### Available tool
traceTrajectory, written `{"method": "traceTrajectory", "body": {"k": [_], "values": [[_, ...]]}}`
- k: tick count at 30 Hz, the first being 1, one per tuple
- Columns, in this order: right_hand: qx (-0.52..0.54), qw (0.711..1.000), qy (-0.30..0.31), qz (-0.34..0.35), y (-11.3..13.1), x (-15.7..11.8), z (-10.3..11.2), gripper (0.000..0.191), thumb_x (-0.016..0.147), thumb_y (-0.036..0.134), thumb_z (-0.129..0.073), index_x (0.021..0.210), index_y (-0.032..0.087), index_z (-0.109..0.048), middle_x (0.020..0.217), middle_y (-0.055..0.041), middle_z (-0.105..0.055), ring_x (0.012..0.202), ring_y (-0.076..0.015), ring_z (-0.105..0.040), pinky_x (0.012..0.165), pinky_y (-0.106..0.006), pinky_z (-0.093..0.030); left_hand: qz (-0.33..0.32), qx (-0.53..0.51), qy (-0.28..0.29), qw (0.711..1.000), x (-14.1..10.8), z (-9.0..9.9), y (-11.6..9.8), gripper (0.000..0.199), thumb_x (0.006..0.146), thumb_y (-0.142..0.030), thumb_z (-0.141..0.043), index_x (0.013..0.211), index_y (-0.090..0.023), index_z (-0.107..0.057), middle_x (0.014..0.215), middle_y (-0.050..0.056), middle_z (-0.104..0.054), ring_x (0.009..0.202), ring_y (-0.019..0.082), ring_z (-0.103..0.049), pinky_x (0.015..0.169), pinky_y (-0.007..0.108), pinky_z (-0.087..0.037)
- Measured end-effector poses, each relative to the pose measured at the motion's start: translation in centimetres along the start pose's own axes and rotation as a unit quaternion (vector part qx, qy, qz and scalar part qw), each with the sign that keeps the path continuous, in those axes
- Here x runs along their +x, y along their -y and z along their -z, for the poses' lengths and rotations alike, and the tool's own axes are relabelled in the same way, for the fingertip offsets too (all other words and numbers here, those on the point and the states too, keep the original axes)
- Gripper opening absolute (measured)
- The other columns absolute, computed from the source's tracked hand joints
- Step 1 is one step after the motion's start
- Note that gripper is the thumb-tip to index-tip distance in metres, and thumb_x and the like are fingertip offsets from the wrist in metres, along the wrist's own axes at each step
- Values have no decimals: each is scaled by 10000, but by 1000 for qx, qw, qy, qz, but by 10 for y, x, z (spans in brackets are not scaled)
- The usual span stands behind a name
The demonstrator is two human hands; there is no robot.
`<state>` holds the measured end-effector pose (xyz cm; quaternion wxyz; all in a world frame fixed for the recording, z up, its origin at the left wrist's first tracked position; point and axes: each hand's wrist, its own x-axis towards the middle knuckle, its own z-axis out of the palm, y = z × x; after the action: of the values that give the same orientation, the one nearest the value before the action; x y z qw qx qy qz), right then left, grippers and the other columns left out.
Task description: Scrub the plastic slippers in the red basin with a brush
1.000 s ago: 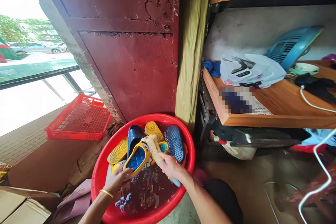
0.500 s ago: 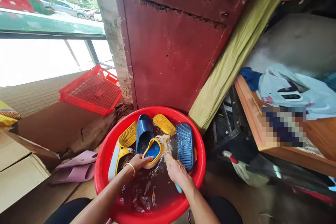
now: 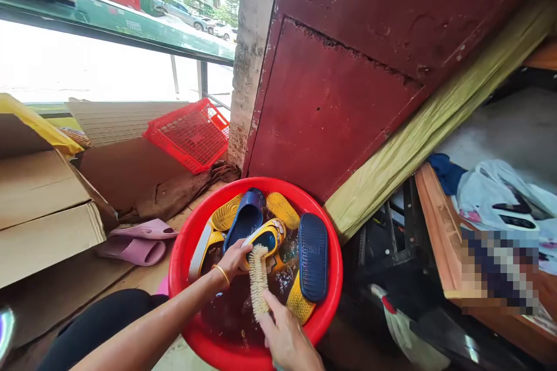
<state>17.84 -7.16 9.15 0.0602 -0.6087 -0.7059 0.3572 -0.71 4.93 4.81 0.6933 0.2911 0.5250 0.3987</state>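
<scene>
My left hand (image 3: pixel 237 259) grips the heel end of a yellow slipper (image 3: pixel 278 231) with a blue inside, tilted above the water. In my right hand (image 3: pixel 285 330) is a scrub brush (image 3: pixel 258 278) with pale bristles. Its far end meets the slipper's opening. Both hands are over a red basin (image 3: pixel 176 266) of dark water. Around them in the basin lie a dark blue slipper (image 3: pixel 244 217), an upturned navy slipper (image 3: pixel 313 258) and several yellow ones, one with its sole (image 3: pixel 282 210) up at the back. The brush handle is mostly hidden by my right hand.
A pink pair of slippers (image 3: pixel 139 243) lies left of the basin, beside cardboard boxes (image 3: pixel 47 203). A red plastic crate (image 3: pixel 191 136) leans behind. A dark red door (image 3: pixel 331 110) stands close beyond the basin. At right is a wooden bench (image 3: pixel 439 232) with bags.
The yellow slipper has turned and tipped over in my left hand. My right hand has brought the brush out of the water to the slipper's opening. The view has shifted left.
</scene>
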Motion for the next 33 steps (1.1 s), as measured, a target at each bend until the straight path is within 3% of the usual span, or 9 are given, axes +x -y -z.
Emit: {"method": "traceTrajectory", "body": {"k": [3, 5, 9, 14, 19, 23, 26, 30, 33], "values": [[135, 989, 48, -30, -1, 13, 2, 538, 950, 326, -417, 1482, 244, -434, 691, 9, -669, 469, -144, -601, 477, -230, -498, -95, 96, 1, 991, -1, 3, 2, 503, 691, -399, -652, 1146, -194, -590, 926, 44, -703, 837, 236, -645, 724, 339, -536], [210, 976, 32, -56, -1, 30, 3, 567, 933, 325, -425, 1490, 220, -407, 591, 56, -570, 351, -108, -479, 365, -200, -421, -166, 176, -14, 970, -6, 3, 5, 496, 721, -450, -629, 1136, -181, -593, 949, 54, -705, 877, 242, -636, 775, 343, -527], [308, 945, -63, -93, 3, 66, 2, 511, 948, 380, -417, 1416, 178, -460, 559, 80, -503, 325, -85, -436, 325, -172, -373, -215, 254, 5, 943, -27, 0, 15, 472, 802, -487, -542, 1164, -183, -535, 914, 42, -693, 836, 225, -631, 779, 336, -509], [335, 932, -77, -114, 3, 89, 2, 443, 950, 466, -420, 1257, 162, -515, 559, 83, -512, 317, -70, -435, 340, -164, -371, -212, 323, 43, 921, -46, -4, 22, 451, 837, -459, -506, 1202, -195, -487, 891, 41, -696, 759, 206, -635, 752, 307, -484], [326, 942, -3, -80, 7, 72, -3, 433, 936, 498, -417, 1223, 191, -520, 558, 73, -552, 323, -84, -469, 343, -165, -371, -176, 300, 36, 937, -35, 6, 18, 581, 850, -576, -460, 1257, -164, -499, 990, 87, -721, 863, 241, -664, 794, 331, -502], [297, 950, 81, -52, 13, 39, -13, 380, 924, 461, -435, 1191, 202, -512, 564, 82, -550, 327, -98, -492, 340, -179, -391, -141, 205, 13, 968, -19, 8, 23, 714, 797, -622, -497, 1332, -148, -514, 1179, 123, -714, 1047, 286, -664, 927, 381, -497], [289, 949, 119, -33, 12, 16, -11, 337, 917, 421, -446, 1155, 197, -527, 567, 75, -558, 337, -114, -509, 329, -188, -389, -138, 117, 24, 983, -10, 1, 30, 756, 710, -621, -593, 1289, -136, -565, 1163, 119, -728, 1040, 297, -664, 922, 391, -510], [282, 948, 146, -11, 8, 2, 3, 274, 914, 376, -452, 1094, 199, -559, 545, 76, -552, 330, -111, -507, 327, -177, -368, -96, 56, -19, 994, -4, -8, 32, 715, 687, -582, -629, 1230, -118, -593, 1080, 124, -739, 949, 282, -681, 835, 385, -536], [284, 949, 133, -19, 5, 7, 9, 252, 921, 364, -439, 1074, 203, -559, 551, 72, -562, 328, -100, -499, 331, -169, -364, -93, 60, -36, 993, -5, -14, 35, 662, 706, -548, -624, 1214, -122, -603, 1080, 126, -735, 959, 280, -680, 821, 379, -540]]}}
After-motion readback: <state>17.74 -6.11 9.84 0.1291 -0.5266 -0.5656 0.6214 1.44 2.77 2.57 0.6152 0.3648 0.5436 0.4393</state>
